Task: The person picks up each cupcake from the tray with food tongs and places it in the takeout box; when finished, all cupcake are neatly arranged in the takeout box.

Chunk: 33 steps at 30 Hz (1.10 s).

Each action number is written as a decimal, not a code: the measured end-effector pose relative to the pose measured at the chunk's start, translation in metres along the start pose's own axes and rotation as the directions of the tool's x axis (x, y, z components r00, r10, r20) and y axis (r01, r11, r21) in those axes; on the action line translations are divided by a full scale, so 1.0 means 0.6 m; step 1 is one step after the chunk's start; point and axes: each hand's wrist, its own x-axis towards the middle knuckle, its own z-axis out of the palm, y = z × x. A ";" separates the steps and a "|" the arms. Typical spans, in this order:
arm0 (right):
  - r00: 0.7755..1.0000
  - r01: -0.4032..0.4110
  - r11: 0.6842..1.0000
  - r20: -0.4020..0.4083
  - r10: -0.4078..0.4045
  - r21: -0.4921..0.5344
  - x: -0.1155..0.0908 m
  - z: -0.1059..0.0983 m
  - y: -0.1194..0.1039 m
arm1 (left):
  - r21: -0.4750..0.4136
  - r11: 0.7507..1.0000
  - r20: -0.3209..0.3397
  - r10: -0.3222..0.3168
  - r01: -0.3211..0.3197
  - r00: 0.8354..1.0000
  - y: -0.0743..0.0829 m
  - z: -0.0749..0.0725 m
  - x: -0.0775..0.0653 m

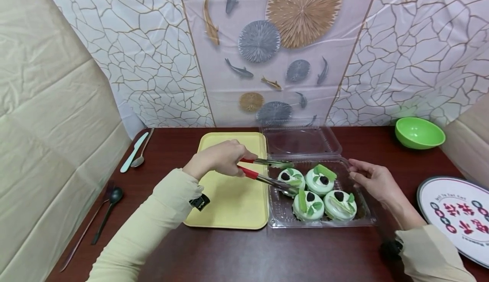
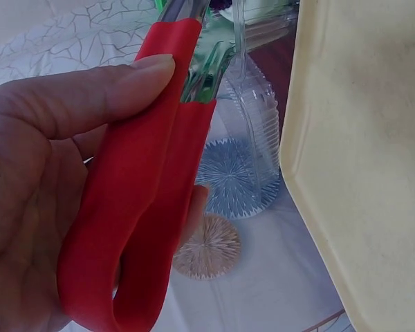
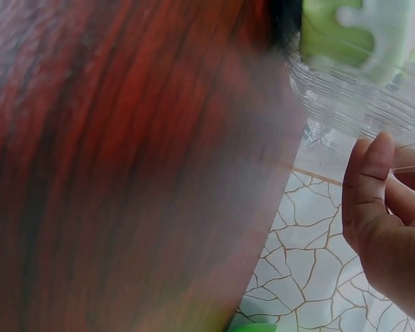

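My left hand grips the red handles of metal-tipped tongs, the thumb pressing one arm in the left wrist view. The tongs' tips reach around the far-left cake inside a clear plastic box. Three more pale green cakes, topped with dark berries and leaves, sit beside it: one far right, one near left and one near right. At the box's right rim, my right hand pinches the clear edge between thumb and fingers. The box's lid lies folded back toward the wall.
Left of the box, touching its side, lies a yellow tray. A pale knife, a spoon and a black spoon are at the table's left. A green bowl and a white round plate stand at right.
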 end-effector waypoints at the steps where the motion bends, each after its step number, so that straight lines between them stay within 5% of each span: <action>1: 1.000 -0.003 1.000 0.002 0.003 -0.003 0.000 0.000 0.000 | -0.001 1.000 0.002 -0.003 0.003 1.000 0.000 0.000 -0.001; 20: 1.000 0.017 1.000 -0.015 -0.017 0.009 -0.001 0.001 0.003 | 0.080 0.997 0.060 -0.005 0.000 0.998 0.020 -0.028 -0.002; 33: 0.999 0.027 0.999 -0.020 -0.026 0.021 -0.001 0.000 0.003 | 0.071 0.997 0.047 0.002 -0.006 0.999 0.017 -0.004 0.004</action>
